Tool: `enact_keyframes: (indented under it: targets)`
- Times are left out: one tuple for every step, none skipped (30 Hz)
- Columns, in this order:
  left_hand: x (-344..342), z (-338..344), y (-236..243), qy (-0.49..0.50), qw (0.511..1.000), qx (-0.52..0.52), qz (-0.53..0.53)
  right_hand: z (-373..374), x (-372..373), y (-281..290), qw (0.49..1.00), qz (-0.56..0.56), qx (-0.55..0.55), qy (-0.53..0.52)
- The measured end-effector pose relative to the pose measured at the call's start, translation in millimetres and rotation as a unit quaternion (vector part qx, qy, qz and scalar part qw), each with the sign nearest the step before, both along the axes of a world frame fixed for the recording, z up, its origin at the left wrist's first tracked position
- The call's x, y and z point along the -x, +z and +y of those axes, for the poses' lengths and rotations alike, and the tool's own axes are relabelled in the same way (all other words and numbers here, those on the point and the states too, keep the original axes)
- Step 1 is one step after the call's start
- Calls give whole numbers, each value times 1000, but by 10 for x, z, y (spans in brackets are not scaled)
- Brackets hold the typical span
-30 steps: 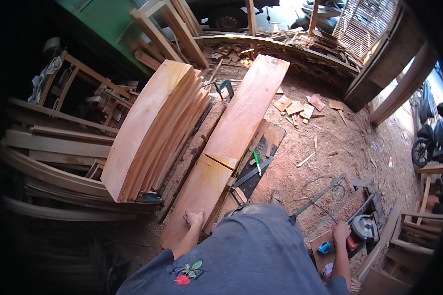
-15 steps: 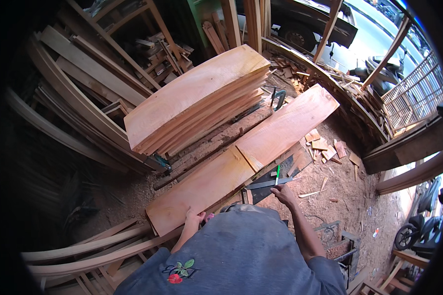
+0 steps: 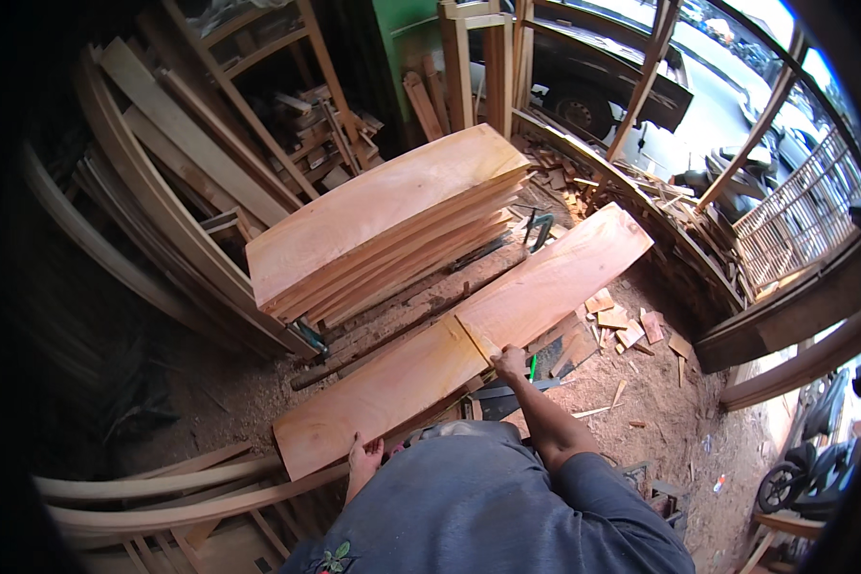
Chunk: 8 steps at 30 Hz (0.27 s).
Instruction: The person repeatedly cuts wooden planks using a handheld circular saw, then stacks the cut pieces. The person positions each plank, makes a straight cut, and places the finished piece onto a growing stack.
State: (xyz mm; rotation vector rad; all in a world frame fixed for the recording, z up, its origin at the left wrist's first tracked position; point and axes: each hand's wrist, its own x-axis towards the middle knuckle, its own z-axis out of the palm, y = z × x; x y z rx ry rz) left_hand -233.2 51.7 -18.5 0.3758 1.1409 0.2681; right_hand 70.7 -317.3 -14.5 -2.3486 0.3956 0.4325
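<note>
A long, flat reddish wooden board [image 3: 383, 402] lies slantwise before me. My left hand [image 3: 364, 464] is at its near left edge, thumb side up, and seems to grip that edge; part of the fingers is hidden. Across the board's middle lies a narrow wooden strip [image 3: 471, 335]. My right hand [image 3: 510, 364] is closed around the strip's near end, at the board's edge. Just beyond that hand, a green pencil-like stick [image 3: 533, 367] and a dark flat metal blade [image 3: 493, 392] rest below the board.
A stack of curved boards [image 3: 383, 225] stands behind, on a rough log [image 3: 421, 311], with a green clamp [image 3: 540, 230] near its right end. Offcuts [image 3: 617, 320] lie on sawdust to the right. Curved timbers [image 3: 163, 478] lie at lower left; planks [image 3: 191, 143] lean at upper left.
My right hand has moved up and left from beside the green stick to the end of the wooden strip. My left hand stays at the board's near edge. The view has shifted slightly.
</note>
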Motion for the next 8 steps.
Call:
enact_keyframes:
  targets:
    - [78, 22, -5, -27, 999, -27, -27, 63, -16, -2, 998, 21, 54, 11]
    - [70, 43, -59, -27, 999, -22, -41, 93, 6, 9, 998, 44, 15, -31]
    - [63, 94, -121, -23, 998, -21, -47, 149, 61, 23, 997, 23, 1, -75]
    - [66, 157, -187, -5, 1000, -20, -14, 139, 140, 46, 995, 12, -48, -81]
    - [61, 210, -261, 1, 999, 8, -51, 112, 216, 69, 991, 18, -87, -98]
    - [54, 210, -350, 22, 998, 38, -52, 84, 244, 92, 993, 9, -81, -89]
    - [47, 204, -424, 43, 995, 68, -51, 53, 266, 114, 994, 3, -72, -84]
    - [-31, 228, -484, 39, 995, 68, -56, 29, 288, 138, 995, 11, -56, -85]
